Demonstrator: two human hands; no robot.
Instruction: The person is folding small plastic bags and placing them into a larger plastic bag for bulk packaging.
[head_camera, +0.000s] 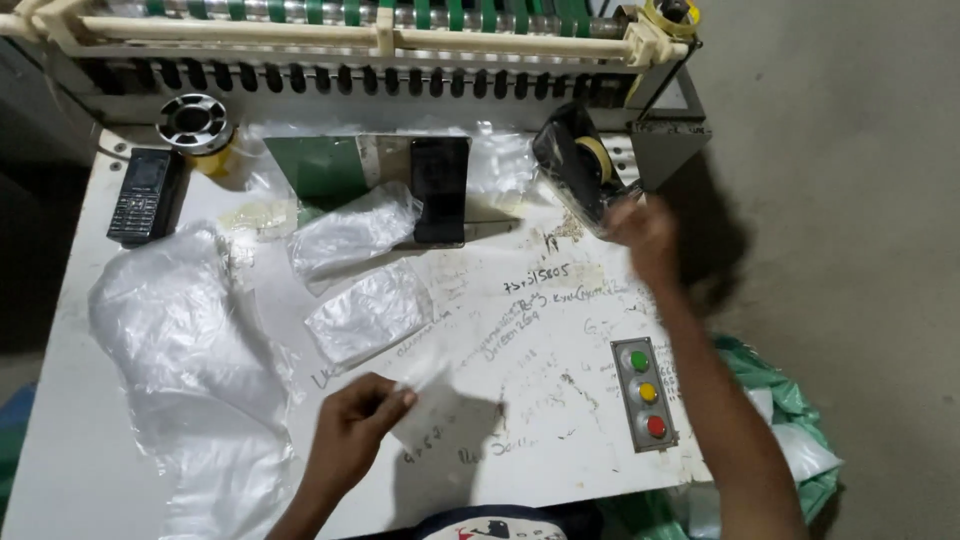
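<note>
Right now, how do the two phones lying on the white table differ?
The keypad phone lies at the table's far left edge, beside a yellow tape roll; the slab phone lies near the middle, partly on a green sheet.

The keypad phone shows buttons below a small screen; the slab phone shows one plain dark face.

The slab phone looks wider.

Both are dark, flat and untouched by either hand.

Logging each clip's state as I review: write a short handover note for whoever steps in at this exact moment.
Left hand pinches a small clear plastic bag at the table's near edge. Right hand, blurred, reaches the black tape dispenser at the far right. Two stacks of clear bags lie mid-table, a large plastic sheet to the left, and a dark phone beyond the stacks. No tape is visible on the held bag; whether it is sealed cannot be told.
</note>
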